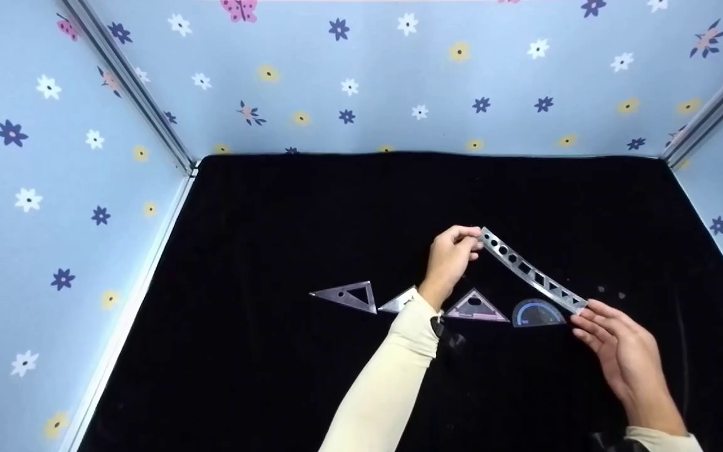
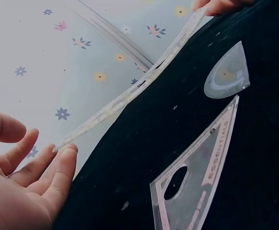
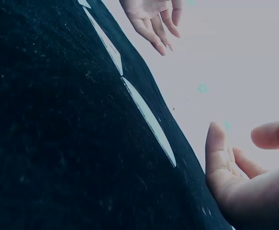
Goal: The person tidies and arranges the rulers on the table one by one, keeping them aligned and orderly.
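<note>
A clear stencil ruler [image 1: 532, 271] with cut-out circles, squares and triangles is held up between both hands, bowed along its length. My left hand [image 1: 450, 256] holds its upper left end at the fingertips. At the lower right end, the fingertips of my right hand [image 1: 625, 345] hold it. In the left wrist view, the thumb stands apart from the ruler. Below lie a pink-printed set square [image 1: 478, 307] and a blue-marked protractor [image 1: 538, 314]. The right wrist view does not show the ruler against the bright background.
Another clear set square [image 1: 348, 295] lies farther left on the black cloth [image 1: 261, 376]. Beside it, a small set square [image 1: 395, 303] is partly hidden behind the left wrist. Flower-patterned blue walls [image 1: 374, 81] enclose the back and sides.
</note>
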Demonstrator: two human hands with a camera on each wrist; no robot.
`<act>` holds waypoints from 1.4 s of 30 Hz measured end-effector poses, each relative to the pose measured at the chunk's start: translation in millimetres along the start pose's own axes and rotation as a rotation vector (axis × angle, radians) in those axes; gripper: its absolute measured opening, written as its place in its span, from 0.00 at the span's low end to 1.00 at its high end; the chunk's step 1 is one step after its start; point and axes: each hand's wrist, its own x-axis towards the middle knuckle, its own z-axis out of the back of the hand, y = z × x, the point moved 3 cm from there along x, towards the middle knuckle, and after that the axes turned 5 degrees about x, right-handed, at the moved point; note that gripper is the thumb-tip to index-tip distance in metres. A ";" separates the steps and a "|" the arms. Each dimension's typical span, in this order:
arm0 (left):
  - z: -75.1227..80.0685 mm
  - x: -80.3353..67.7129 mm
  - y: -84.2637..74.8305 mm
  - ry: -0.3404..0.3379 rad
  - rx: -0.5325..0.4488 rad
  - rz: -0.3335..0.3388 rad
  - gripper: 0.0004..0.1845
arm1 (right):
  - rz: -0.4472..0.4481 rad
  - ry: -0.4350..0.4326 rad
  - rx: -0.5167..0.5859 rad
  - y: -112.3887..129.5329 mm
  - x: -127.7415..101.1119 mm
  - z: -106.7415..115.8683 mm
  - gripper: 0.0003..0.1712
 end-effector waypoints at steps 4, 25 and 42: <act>-8.3 1.4 -0.4 0.038 -0.008 0.001 0.09 | 0.004 -0.010 0.020 2.0 -3.4 6.5 0.18; -36.0 18.3 2.5 0.218 0.024 0.020 0.09 | 0.000 -0.064 -0.074 -5.9 -27.4 21.4 0.19; -53.6 22.2 14.6 0.260 -0.086 0.125 0.10 | -0.024 -0.104 -0.070 -7.0 -32.8 27.5 0.20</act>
